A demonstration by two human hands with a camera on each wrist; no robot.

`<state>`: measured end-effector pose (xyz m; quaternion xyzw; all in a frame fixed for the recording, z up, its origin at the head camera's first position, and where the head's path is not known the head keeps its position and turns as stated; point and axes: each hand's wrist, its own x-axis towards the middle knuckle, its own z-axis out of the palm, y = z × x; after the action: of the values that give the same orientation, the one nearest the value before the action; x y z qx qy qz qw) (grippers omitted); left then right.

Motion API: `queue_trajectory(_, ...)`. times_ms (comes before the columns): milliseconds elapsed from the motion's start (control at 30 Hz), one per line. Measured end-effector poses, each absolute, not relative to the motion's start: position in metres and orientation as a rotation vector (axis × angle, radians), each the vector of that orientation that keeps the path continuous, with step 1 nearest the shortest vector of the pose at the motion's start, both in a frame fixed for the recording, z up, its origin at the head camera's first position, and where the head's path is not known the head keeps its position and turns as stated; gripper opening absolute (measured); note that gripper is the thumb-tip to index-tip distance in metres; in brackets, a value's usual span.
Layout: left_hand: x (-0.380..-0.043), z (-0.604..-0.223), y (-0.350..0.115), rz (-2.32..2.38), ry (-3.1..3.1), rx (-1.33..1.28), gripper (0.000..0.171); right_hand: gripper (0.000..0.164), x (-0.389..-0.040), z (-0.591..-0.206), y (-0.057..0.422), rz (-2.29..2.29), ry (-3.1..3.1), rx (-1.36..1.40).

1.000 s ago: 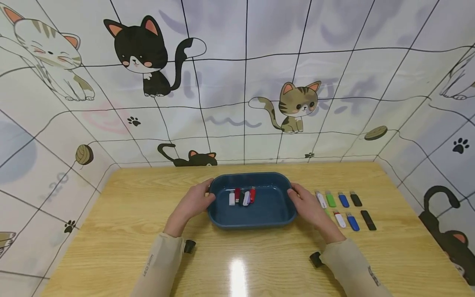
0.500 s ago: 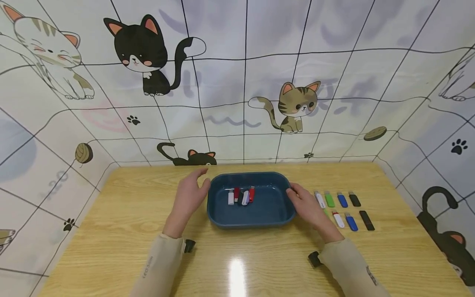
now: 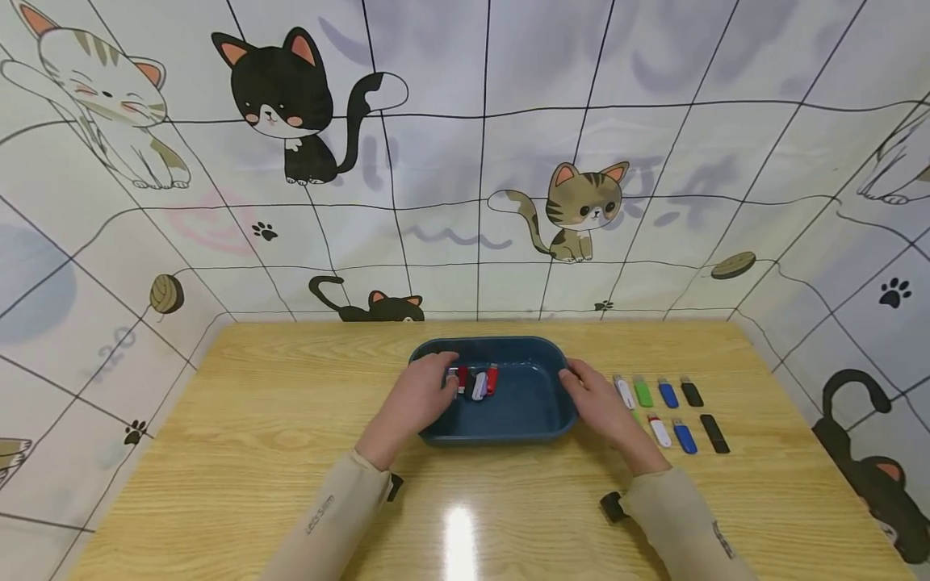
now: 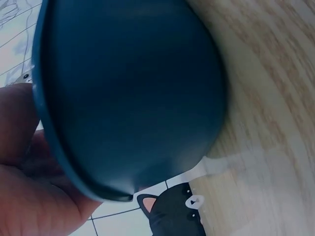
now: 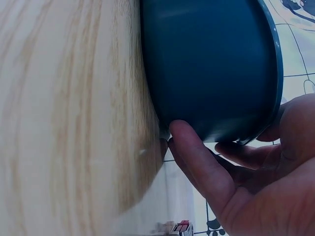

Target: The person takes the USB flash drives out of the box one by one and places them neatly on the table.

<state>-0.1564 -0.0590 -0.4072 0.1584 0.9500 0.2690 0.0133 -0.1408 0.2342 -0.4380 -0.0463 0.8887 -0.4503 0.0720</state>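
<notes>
A dark blue rectangular tray (image 3: 526,420) stands on the table, holding several USB sticks toward its left side. Among these are a lilac-white stick (image 3: 480,386), a bright red stick (image 3: 492,378) and a dark red stick (image 3: 462,379). My left hand (image 3: 414,399) reaches over the tray's left rim, thumb and index finger apart around the leftmost, white USB stick, which is mostly hidden. In the left wrist view the tray wall (image 4: 133,98) blocks the fingertips. My right hand (image 3: 599,403) grips the tray's right end, fingers (image 5: 197,157) under and against the outer wall.
Right of the tray lie two rows of USB sticks, among them a green stick (image 3: 643,392), a blue stick (image 3: 684,436) and a long black stick (image 3: 715,433). Behind the wooden table (image 3: 254,420) rises a cat-patterned backdrop (image 3: 436,161).
My left hand has let go of the tray's left end, lifted off to the left, then moved right over the rim to the USB sticks inside. My right hand keeps its grip.
</notes>
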Motion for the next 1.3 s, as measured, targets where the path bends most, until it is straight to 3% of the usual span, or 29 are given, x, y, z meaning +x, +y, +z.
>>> queue_trajectory(633, -0.169, -0.427, -0.037, 0.388, 3.024, 0.452, 0.024, 0.054, -0.141, -0.438, 0.235, -1.336, 2.670, -0.115)
queue_trajectory(867, -0.170, -0.428, -0.040, 0.348, 3.043, 0.511, 0.008, 0.054, -0.140, -0.435, 0.232, -1.330, 2.666, -0.103)
queue_trajectory(1300, -0.174, -0.433, -0.035, 0.222, 3.122, 0.492, 0.010, 0.054, -0.140, -0.436, 0.230, -1.323, 2.666, -0.091)
